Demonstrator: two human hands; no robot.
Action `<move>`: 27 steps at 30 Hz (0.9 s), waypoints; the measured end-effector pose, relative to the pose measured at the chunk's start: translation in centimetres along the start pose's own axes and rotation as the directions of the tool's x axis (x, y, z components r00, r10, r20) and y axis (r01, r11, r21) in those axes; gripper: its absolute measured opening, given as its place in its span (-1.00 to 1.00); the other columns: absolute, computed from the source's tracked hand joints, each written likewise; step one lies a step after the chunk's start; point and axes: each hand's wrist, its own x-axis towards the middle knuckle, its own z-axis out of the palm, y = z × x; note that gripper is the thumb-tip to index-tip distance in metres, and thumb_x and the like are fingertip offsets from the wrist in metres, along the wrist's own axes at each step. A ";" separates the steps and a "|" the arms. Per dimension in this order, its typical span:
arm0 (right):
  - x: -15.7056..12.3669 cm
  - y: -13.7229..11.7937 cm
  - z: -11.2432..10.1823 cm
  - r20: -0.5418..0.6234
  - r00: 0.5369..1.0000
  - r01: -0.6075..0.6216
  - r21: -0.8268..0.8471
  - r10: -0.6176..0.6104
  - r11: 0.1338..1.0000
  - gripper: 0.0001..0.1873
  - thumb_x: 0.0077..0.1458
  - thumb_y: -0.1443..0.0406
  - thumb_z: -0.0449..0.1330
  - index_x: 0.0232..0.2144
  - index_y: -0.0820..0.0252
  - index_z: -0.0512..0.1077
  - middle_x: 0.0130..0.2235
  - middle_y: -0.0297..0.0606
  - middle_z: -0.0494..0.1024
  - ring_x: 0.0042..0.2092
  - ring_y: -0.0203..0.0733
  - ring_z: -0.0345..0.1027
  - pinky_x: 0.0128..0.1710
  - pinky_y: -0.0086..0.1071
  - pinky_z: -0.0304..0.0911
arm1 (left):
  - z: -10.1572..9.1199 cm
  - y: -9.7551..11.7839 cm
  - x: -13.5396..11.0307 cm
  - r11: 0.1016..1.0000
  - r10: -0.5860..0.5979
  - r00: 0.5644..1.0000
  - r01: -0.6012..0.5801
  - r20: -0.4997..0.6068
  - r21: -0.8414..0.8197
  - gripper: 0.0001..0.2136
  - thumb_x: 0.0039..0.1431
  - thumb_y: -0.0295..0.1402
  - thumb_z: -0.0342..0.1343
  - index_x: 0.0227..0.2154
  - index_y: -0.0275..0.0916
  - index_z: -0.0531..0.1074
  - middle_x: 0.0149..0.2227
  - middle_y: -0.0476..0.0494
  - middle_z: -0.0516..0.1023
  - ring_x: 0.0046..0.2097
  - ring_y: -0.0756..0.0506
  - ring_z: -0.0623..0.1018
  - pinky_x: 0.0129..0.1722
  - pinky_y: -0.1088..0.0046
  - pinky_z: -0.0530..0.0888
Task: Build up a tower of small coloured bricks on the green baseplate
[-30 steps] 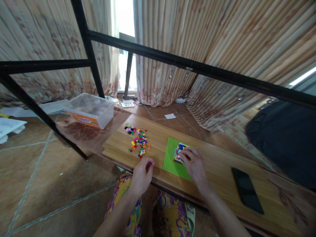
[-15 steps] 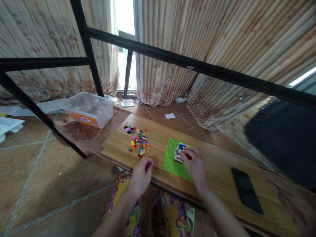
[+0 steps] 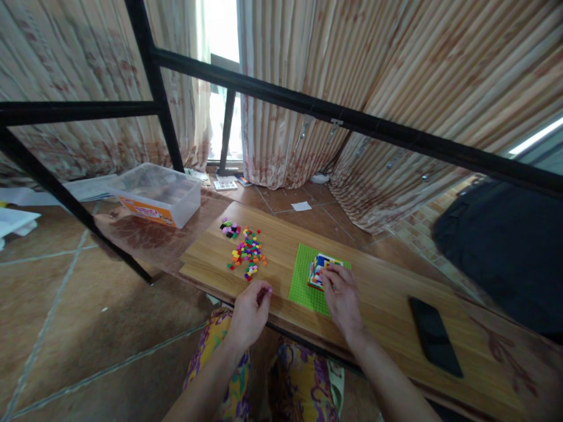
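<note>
A green baseplate point(image 3: 303, 280) lies on the wooden board point(image 3: 281, 234), and a small multicoloured brick block point(image 3: 320, 266) stands on it. My right hand point(image 3: 342, 296) rests on the plate with its fingertips pinched against the near side of that block. At the board's near edge my left hand point(image 3: 250, 310) is curled, with a small pink piece at its fingertips. Beyond the left hand, several small loose bricks point(image 3: 248, 253) lie in a pile, and a few black, pink and green ones point(image 3: 229, 228) sit apart behind it.
A black phone point(image 3: 434, 336) lies on the board to the right. A clear plastic tub point(image 3: 159, 193) stands at the back left. A black metal frame point(image 3: 308, 108) crosses above the board. Curtains hang behind, and a dark bag point(image 3: 505, 246) sits at the right.
My right hand has drawn slightly nearer along the block's side. The left hand has barely moved. The view has shifted a little.
</note>
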 end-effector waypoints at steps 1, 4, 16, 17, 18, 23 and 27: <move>0.0 0.0 0.0 -0.005 1.000 0.000 0.006 0.000 1.000 -0.72 0.25 0.17 0.06 -0.27 0.07 0.56 -0.15 -0.18 0.51 -0.09 -0.09 0.33 -0.04 -0.06 0.28 | 0.0 0.0 0.0 1.000 0.000 1.000 0.000 -0.002 0.004 -0.89 0.21 -0.36 0.02 -0.28 -0.19 0.43 -0.33 -0.07 0.55 -0.27 -0.06 0.54 -0.24 0.44 0.45; -0.1 -0.2 -0.1 0.011 1.000 -0.004 0.016 0.004 1.000 -0.72 0.24 0.17 0.06 -0.27 0.08 0.56 -0.15 -0.17 0.51 -0.08 -0.09 0.34 -0.04 -0.07 0.29 | -0.1 0.0 -0.1 1.000 -0.004 1.000 0.004 0.000 0.020 -0.89 0.22 -0.36 0.01 -0.28 -0.20 0.43 -0.32 -0.07 0.56 -0.26 -0.07 0.55 -0.23 0.44 0.45; -1.6 -3.8 -1.3 -0.025 0.994 -0.106 0.142 0.110 0.984 -0.72 0.27 0.18 0.03 -0.15 0.05 0.52 -0.07 -0.17 0.53 -0.02 -0.09 0.39 0.04 -0.09 0.28 | -0.5 0.4 -0.4 0.999 0.045 0.999 -0.045 0.010 0.012 -0.83 0.25 -0.33 0.01 -0.25 -0.20 0.50 -0.27 -0.12 0.59 -0.21 -0.09 0.56 -0.17 0.41 0.46; -2.2 -4.5 -1.1 0.030 0.993 -0.117 0.173 0.114 0.978 -0.73 0.26 0.18 0.04 -0.15 0.05 0.52 -0.07 -0.17 0.54 -0.02 -0.09 0.39 0.04 -0.10 0.29 | -0.5 0.4 -0.4 0.999 0.052 0.999 -0.052 0.012 0.001 -0.83 0.25 -0.33 0.01 -0.25 -0.20 0.50 -0.26 -0.12 0.59 -0.20 -0.09 0.56 -0.15 0.40 0.46; -2.8 -5.2 -0.7 0.082 0.990 -0.129 0.205 0.114 0.970 -0.73 0.26 0.19 0.05 -0.16 0.05 0.53 -0.07 -0.17 0.54 -0.01 -0.10 0.39 0.03 -0.12 0.29 | -0.5 0.5 -0.4 0.998 0.057 0.998 -0.056 0.014 -0.010 -0.82 0.25 -0.32 0.01 -0.25 -0.20 0.51 -0.25 -0.12 0.60 -0.19 -0.09 0.56 -0.14 0.40 0.46; -4.3 -8.1 1.4 0.238 0.959 -0.232 0.331 0.157 0.915 -0.74 0.23 0.23 0.07 -0.12 0.07 0.51 -0.13 -0.17 0.57 -0.06 -0.12 0.43 -0.02 -0.17 0.33 | -0.4 0.7 -0.5 0.997 0.045 0.998 -0.042 0.039 -0.068 -0.82 0.24 -0.33 0.03 -0.23 -0.19 0.53 -0.22 -0.12 0.61 -0.16 -0.09 0.57 -0.11 0.39 0.47; -3.9 -9.0 2.6 0.294 0.947 -0.247 0.408 0.130 0.879 -0.73 0.20 0.25 0.09 -0.10 0.05 0.51 -0.13 -0.20 0.57 -0.09 -0.13 0.43 -0.05 -0.20 0.34 | -0.5 0.7 -0.4 0.987 -0.007 0.999 0.014 0.048 -0.161 -0.80 0.21 -0.34 0.06 -0.16 -0.21 0.50 -0.17 -0.13 0.61 -0.12 -0.09 0.57 -0.06 0.37 0.48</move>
